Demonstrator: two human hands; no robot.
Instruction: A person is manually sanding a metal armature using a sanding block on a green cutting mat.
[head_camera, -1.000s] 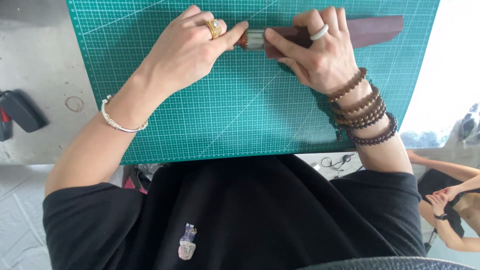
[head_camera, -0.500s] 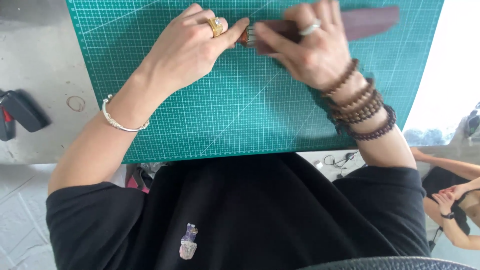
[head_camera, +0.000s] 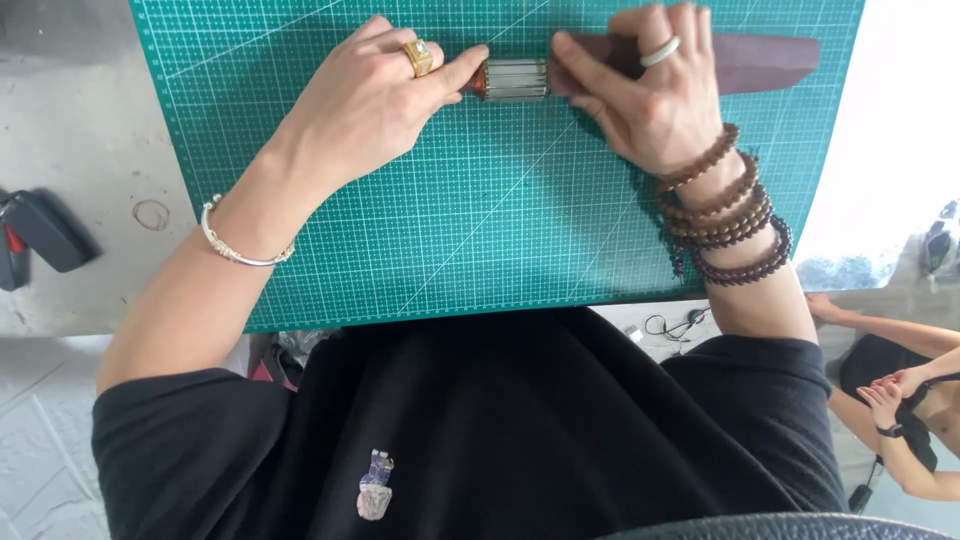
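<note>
green cutting mat (head_camera: 480, 230) | grey table (head_camera: 90, 120) | black tool (head_camera: 40, 235) at left edge

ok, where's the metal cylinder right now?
Head view, top centre: metal cylinder on the green cutting mat, pinched between left hand and right hand.

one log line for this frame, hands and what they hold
left hand: pinching metal-banded piece | right hand: pressing dark brown strip | surface: green cutting mat
</note>
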